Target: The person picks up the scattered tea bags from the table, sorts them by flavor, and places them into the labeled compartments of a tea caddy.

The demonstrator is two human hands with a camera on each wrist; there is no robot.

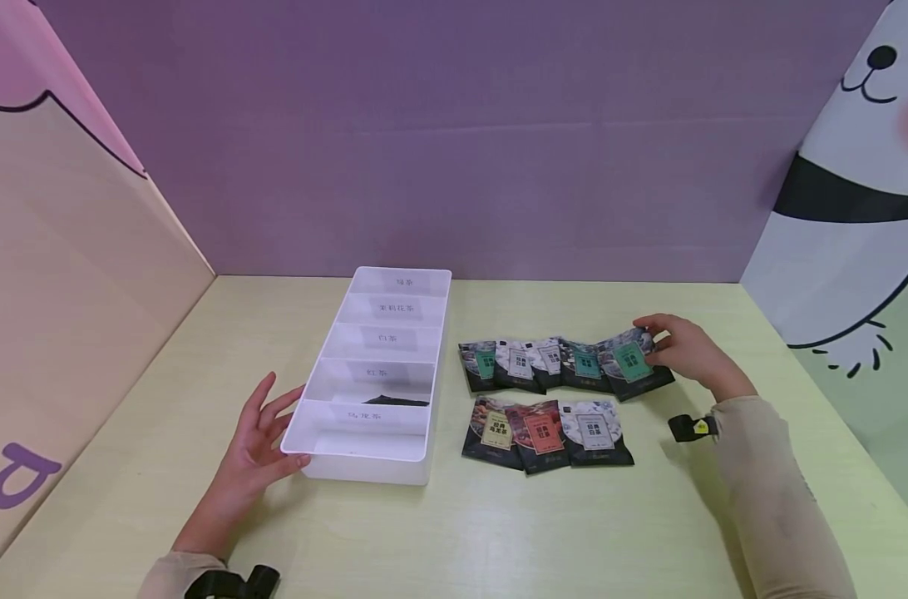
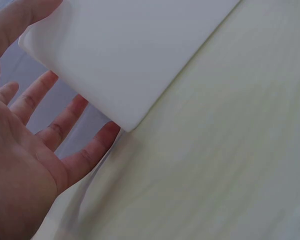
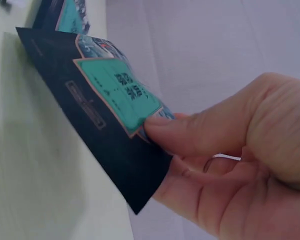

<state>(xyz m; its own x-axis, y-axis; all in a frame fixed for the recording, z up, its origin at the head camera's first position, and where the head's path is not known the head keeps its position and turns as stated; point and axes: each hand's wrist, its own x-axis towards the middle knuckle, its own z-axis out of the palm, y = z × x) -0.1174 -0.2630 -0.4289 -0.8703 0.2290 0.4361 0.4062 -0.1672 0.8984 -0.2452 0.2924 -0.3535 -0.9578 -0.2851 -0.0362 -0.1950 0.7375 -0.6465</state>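
A long white divided box stands left of centre, its compartments labelled along the dividers. My left hand is at its near left corner, fingers spread along the side and thumb at the front; in the left wrist view, the left hand has its fingertips against the box. My right hand pinches a dark tea packet with a green label at the right end of the back row. In the right wrist view, that packet is tilted, one edge between thumb and fingers.
Several more tea packets overlap in the back row. In front lie packets with yellow, red and white labels. A dark packet shows inside one box compartment. A purple wall backs the table.
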